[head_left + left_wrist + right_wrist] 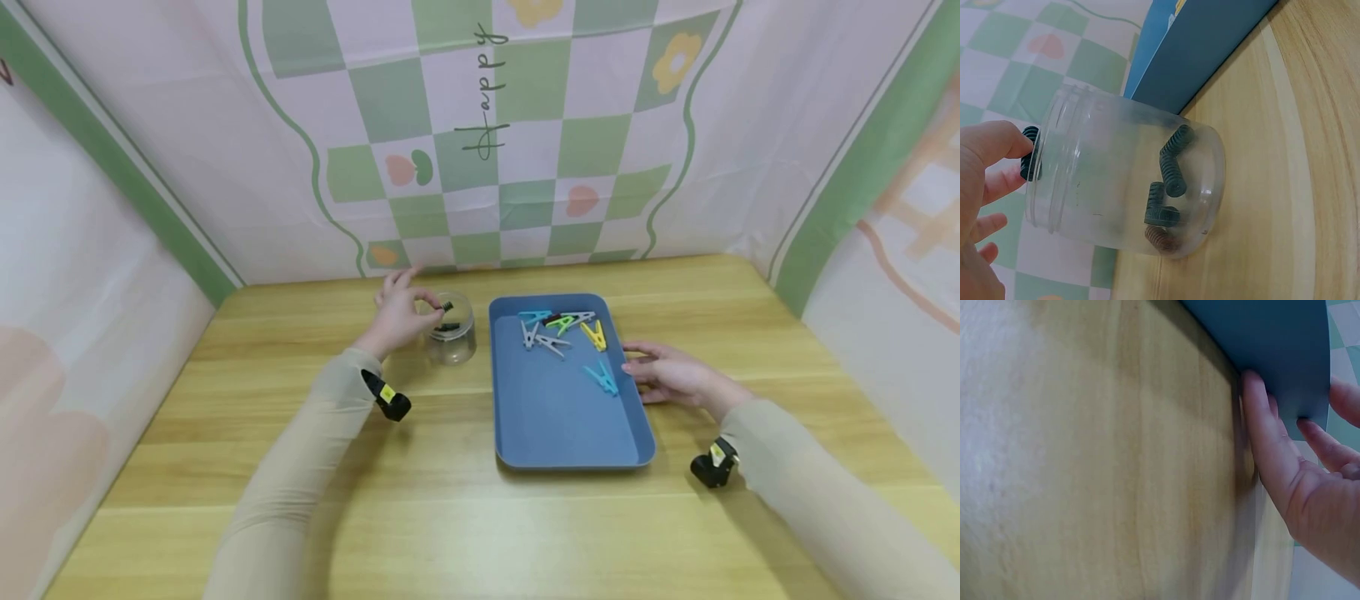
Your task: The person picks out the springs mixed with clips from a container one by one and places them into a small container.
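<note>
At the mouth of a clear jar (452,352), my left hand (400,320) pinches a dark coil spring (1030,154) between thumb and finger. Part of that spring shows behind the jar's rim in the left wrist view. Several more dark springs (1173,175) and a brownish one (1160,239) lie at the bottom of the jar. On the other side, my right hand (672,377) rests its fingers against the right outer wall of a blue tray (555,425). Its fingertips touch the wall in the right wrist view.
Inside the tray lie several clothespins: blue (602,378), yellow (593,335), grey (552,343) and green (562,324) among them. The wooden table (420,517) ends at a patterned cloth (465,150) behind, with cloth on both sides too.
</note>
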A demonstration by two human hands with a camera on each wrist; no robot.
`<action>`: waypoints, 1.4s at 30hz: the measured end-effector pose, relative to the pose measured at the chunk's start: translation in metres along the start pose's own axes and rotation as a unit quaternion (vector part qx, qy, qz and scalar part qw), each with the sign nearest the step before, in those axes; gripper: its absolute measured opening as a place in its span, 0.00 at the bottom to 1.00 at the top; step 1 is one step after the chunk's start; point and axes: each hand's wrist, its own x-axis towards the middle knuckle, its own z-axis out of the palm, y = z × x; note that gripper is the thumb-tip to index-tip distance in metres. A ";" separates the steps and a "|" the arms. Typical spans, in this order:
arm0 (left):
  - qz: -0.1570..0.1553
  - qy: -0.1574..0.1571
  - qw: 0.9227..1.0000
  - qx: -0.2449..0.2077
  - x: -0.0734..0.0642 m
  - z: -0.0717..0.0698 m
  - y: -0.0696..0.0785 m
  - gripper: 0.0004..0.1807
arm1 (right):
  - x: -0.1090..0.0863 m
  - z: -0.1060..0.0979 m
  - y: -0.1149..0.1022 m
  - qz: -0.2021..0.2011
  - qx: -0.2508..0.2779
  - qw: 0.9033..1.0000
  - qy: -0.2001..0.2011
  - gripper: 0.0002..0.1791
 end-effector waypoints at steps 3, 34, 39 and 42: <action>-0.001 -0.002 1.000 0.000 0.000 0.001 -0.001 0.06 | 0.000 0.000 0.000 0.002 0.001 1.000 0.000 0.39; 0.006 -0.013 1.000 0.022 -0.001 0.006 -0.003 0.12 | 0.000 0.000 0.000 0.001 -0.001 1.000 -0.003 0.39; 0.008 -0.012 1.000 0.020 -0.002 0.005 -0.001 0.12 | 0.001 -0.001 0.001 0.001 -0.001 1.000 -0.004 0.39; 0.008 -0.013 1.000 0.017 -0.002 0.004 0.000 0.12 | 0.001 -0.001 0.001 0.002 -0.002 1.000 -0.005 0.39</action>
